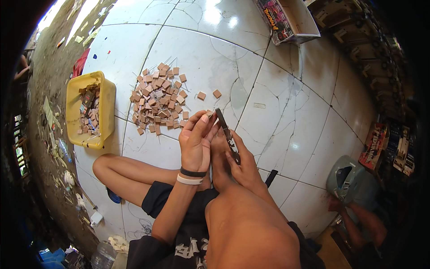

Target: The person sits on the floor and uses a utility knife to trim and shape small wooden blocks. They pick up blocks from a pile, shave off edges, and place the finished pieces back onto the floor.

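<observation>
My left hand [195,141], with a black and a white band at its wrist, pinches a small brownish piece [209,113] between thumb and fingertips. Just to its right, my right hand [244,159] is closed around a long, narrow dark strip [222,121] with notched edges. The strip's upper end reaches up beside the left fingertips; whether the small piece touches it I cannot tell. Beyond the left hand lies a heap of small brown square blocks [159,98], many with thin pale sticks or wires. Two loose blocks [217,93] sit to the heap's right.
A yellow plastic tub [109,107] with assorted small parts stands left of the heap. An open printed carton [295,22] is at the far right. Shelved dark toy-like vehicles [367,49] line the right. Another person's hand [335,204] is near a grey-green container [354,175]. The white tiles are cracked.
</observation>
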`<state>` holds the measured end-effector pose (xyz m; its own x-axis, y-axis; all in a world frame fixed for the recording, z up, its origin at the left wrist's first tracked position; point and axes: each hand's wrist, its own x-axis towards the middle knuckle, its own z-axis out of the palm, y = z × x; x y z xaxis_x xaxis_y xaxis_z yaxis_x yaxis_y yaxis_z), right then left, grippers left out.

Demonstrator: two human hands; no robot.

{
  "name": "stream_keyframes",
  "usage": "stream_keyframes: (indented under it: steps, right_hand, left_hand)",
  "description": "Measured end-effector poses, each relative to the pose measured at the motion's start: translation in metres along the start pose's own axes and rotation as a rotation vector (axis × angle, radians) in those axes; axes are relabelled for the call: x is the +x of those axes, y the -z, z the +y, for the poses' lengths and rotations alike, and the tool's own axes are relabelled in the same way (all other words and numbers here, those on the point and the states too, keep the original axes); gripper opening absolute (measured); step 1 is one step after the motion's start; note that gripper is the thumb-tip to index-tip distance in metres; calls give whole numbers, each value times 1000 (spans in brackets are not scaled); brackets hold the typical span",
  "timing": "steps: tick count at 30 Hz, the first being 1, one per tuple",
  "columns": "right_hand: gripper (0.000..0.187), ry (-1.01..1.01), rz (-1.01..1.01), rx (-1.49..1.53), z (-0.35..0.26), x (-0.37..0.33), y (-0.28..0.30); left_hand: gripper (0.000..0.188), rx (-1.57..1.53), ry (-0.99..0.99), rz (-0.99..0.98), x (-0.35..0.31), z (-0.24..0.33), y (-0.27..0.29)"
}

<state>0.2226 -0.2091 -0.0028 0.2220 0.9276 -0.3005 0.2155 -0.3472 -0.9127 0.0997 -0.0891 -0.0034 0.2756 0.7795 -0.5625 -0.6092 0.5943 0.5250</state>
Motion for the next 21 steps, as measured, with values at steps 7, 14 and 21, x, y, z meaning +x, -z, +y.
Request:
stream_keyframes:
  steps: [7, 14, 21]
  right_hand:
    - [69, -60, -127, 171, -9, 10, -4]
    - [71, -50, -173, 126, -9, 13, -12]
    - [74, -45, -186, 74, -8, 12, -12]
  left_hand:
    - [31, 127, -226, -201, 20, 0, 11]
    - [18, 474, -518, -138, 38, 10, 22]
    - [14, 544, -577, -239, 43, 15, 24]
